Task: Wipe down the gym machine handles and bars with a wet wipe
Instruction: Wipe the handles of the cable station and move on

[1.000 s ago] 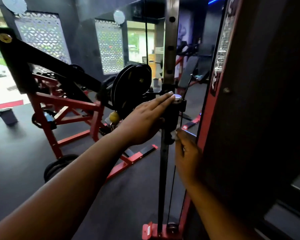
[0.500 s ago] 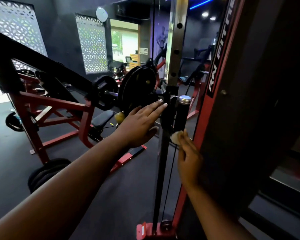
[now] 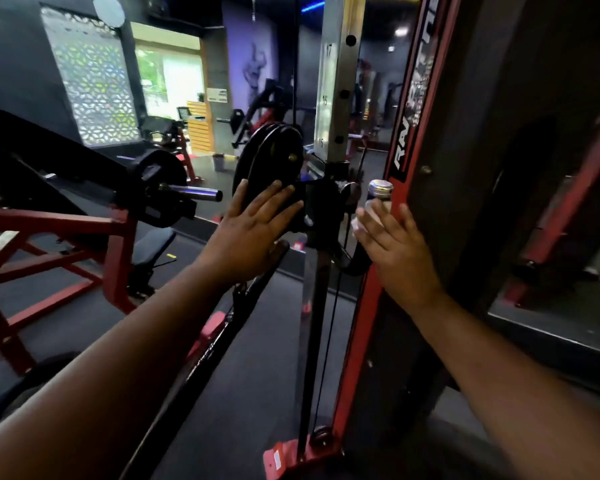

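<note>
A short upright handle with a chrome cap (image 3: 380, 188) sticks up from the black sliding carriage (image 3: 321, 209) on the numbered steel upright (image 3: 338, 81) of the cable machine. My right hand (image 3: 395, 247) presses a white wet wipe (image 3: 366, 216) against that handle just below the cap, fingers curled round it. My left hand (image 3: 253, 233) lies flat with fingers spread against the black weight plate (image 3: 271, 157) beside the carriage and holds nothing.
The machine's red frame post (image 3: 368, 306) and dark side panel (image 3: 499, 168) fill the right. A cable runs down to the red base (image 3: 291, 455). A thin black bar (image 3: 201, 368) slants below my left arm. A red plate-loaded machine (image 3: 66, 230) with a chrome sleeve (image 3: 191, 194) stands left.
My right hand has risen up the handle with the wipe, from its lower end to just under the chrome cap. My left hand shifted left onto the weight plate. The view moved closer.
</note>
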A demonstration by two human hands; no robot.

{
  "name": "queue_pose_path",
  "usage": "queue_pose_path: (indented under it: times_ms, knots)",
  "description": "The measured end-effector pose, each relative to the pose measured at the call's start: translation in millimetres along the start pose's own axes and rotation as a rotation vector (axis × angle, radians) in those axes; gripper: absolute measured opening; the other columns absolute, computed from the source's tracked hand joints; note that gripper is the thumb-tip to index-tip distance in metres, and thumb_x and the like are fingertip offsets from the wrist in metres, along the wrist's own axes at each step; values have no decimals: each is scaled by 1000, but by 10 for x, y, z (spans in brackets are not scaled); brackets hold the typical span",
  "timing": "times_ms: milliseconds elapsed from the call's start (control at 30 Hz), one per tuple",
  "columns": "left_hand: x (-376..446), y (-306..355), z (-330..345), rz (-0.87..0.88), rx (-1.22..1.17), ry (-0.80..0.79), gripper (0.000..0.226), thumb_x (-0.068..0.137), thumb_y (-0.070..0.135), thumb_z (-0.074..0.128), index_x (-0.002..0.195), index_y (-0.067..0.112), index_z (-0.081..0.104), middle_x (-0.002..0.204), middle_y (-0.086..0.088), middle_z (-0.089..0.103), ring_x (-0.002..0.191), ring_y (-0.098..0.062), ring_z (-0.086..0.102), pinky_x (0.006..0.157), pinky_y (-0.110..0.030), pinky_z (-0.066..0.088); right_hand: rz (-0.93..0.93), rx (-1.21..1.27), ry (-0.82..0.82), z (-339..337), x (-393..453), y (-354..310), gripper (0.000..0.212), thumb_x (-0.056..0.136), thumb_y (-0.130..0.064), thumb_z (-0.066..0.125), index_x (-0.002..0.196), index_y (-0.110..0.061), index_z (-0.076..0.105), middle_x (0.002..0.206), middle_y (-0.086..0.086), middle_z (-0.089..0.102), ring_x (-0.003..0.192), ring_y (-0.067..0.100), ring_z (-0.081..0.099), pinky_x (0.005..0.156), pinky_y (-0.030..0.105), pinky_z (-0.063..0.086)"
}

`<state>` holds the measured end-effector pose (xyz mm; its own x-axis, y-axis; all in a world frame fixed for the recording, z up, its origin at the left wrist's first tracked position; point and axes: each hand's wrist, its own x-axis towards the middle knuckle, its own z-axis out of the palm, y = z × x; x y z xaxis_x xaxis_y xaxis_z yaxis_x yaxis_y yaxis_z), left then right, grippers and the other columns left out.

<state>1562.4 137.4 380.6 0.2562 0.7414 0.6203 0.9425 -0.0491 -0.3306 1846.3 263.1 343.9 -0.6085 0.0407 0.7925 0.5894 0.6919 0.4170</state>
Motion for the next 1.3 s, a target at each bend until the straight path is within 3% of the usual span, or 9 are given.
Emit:
queue_pose_path:
  times_ms: [133,300,500,600,700,867,1000,1200,1300]
  knots:
    - [-114,-171,218,121,53,31,69,96,41,58,159,23,35,170,-7,23,159,-25,11,123,-66,8,29,-191,-81,55,-192,-277,36,101,-4,54,137,-7,60,155,9,46,153,25,24,123,63,9]
    - [-214,-301,326,173,53,34,76,95,44,56,162,23,25,172,-6,12,159,-25,-1,123,-65,-5,-82,-419,-455,177,-171,-748,42,96,-7,36,117,-9,71,130,11,67,138,32,50,124,59,2]
    - [-238,-244,436,194,40,38,74,99,44,44,164,22,18,173,-9,3,159,-28,-10,120,-67,-15,-28,-413,-438,337,555,-781,38,94,-9,48,127,-6,68,132,16,65,122,29,64,107,41,47]
    - [-234,-248,476,186,13,62,71,100,45,43,163,21,21,173,-9,3,159,-29,-9,121,-66,-14,-21,-456,-680,484,680,-800,31,90,-14,60,119,-15,74,122,7,70,107,20,69,81,29,56]
    - [-241,-283,517,207,14,83,68,100,48,37,162,22,25,172,-9,7,159,-28,-6,121,-66,-14,-8,-471,-903,612,482,-881,33,97,-3,48,124,-5,66,122,11,66,111,26,66,79,35,57]
    - [-248,-307,561,232,-4,103,66,102,51,37,161,22,27,172,-9,12,159,-29,-3,121,-68,-9,-279,-520,-897,309,238,-728,32,91,-6,52,116,-7,71,117,15,69,104,30,67,101,47,49]
    - [-235,-320,560,236,-8,118,65,102,51,39,160,22,31,171,-9,16,160,-29,1,122,-68,-8,-480,-557,-768,-133,151,-480,29,98,-6,48,116,-10,71,128,15,64,120,32,62,117,55,29]
    - [-235,-345,571,254,-21,153,63,102,48,39,159,19,35,170,-11,18,159,-31,4,124,-64,0,-163,-424,-635,33,630,-603,40,95,-10,42,123,-8,70,129,14,68,115,29,67,107,44,47]
    - [-241,-341,573,254,-39,166,63,101,45,37,158,18,37,170,-11,20,159,-31,5,125,-63,0,11,-476,-836,403,769,-874,37,100,-11,45,131,-9,65,134,13,63,118,28,63,97,36,52]
